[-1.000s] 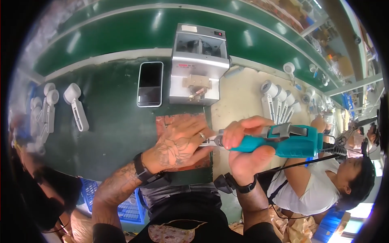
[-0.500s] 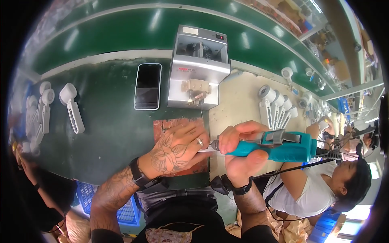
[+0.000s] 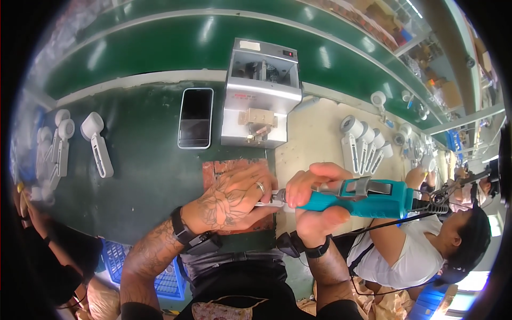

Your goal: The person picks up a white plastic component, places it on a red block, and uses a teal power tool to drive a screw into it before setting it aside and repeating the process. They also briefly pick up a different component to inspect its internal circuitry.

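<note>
My right hand (image 3: 314,200) is wrapped round a teal electric screwdriver (image 3: 368,201), held level with its bit end pointing left. The tip meets a small white part (image 3: 272,200) that my left hand (image 3: 234,197) grips over the red mat (image 3: 218,169). Most of that part lies hidden under my left fingers, so its full shape does not show. The cord leaves the screwdriver's right end.
A silver machine (image 3: 261,93) stands beyond my hands, a phone (image 3: 195,118) to its left. White handheld devices with round heads lie at left (image 3: 96,141) and right (image 3: 358,141). A person in a white shirt (image 3: 405,250) sits at right; a blue crate (image 3: 114,261) is at lower left.
The screwdriver and my right hand have shifted slightly down, tip still at the white part. More of that part shows between my hands. The whole view has moved a little.
</note>
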{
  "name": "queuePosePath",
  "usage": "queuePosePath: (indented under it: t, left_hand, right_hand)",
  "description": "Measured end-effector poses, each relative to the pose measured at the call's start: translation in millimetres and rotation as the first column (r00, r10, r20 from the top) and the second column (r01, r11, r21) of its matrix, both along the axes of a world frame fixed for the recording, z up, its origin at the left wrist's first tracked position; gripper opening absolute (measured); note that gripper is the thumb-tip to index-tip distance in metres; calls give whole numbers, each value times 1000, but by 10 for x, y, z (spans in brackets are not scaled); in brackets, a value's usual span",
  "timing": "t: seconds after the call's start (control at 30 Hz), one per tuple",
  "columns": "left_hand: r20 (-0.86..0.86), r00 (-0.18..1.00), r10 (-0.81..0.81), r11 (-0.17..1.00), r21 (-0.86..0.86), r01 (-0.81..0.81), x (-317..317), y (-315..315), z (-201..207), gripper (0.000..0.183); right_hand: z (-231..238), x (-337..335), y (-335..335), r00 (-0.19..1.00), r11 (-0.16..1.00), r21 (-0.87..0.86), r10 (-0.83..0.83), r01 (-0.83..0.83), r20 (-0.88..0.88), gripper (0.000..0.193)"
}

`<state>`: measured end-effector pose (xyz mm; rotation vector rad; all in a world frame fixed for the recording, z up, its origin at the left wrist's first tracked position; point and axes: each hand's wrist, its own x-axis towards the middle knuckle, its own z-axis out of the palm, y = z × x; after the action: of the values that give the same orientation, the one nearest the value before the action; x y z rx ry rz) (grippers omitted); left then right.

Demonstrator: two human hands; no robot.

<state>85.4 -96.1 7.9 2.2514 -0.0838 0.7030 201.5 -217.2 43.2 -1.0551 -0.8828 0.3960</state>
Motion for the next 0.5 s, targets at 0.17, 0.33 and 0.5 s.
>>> queuePosePath:
  t: [0.17,0.33,0.5]
  left_hand:
    - [-17,1000,8,1000,-20,-9,-11,-17,-37,27]
    - [-33,997,75,997,12,-74,0,-53,0,28]
    - [-104,989,102,994,-35,-106,-1,-72,68,27]
  right_hand:
    - [20,-33,-11,1000,1000,-2,9,-9,22,82]
    - [31,-52,-10,999,1000,-26,-18,18,36,82]
    - [149,-58,9,996,996,4,-88,88,-21,75]
